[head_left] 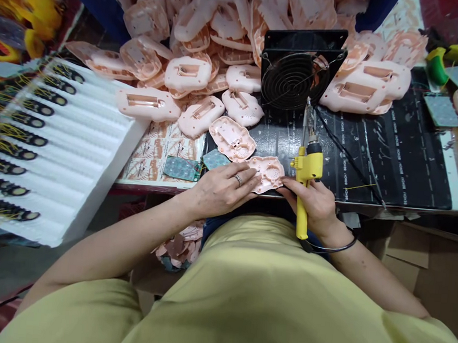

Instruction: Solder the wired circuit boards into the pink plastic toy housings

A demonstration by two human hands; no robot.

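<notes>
Close to the table's front edge lies a pink plastic shell (pixel 270 173), its hollow inside facing up. My left hand (pixel 227 188), with a ring on one finger, rests its closed fingers on the shell's left part. My right hand (pixel 313 202) holds a yellow soldering gun (pixel 309 167), tip pointing away from me, while its thumb and fingertip touch the shell's right edge. A second open shell (pixel 231 138) lies just behind. Left of my left hand are green circuit boards (pixel 181 168) (pixel 215 160).
A black fan (pixel 300 74) stands behind the soldering gun. Many pink shells (pixel 188 74) are piled across the back. On the left, a white foam tray (pixel 84 144) holds several wired round parts. Green-yellow pliers (pixel 437 66) lie at the back right.
</notes>
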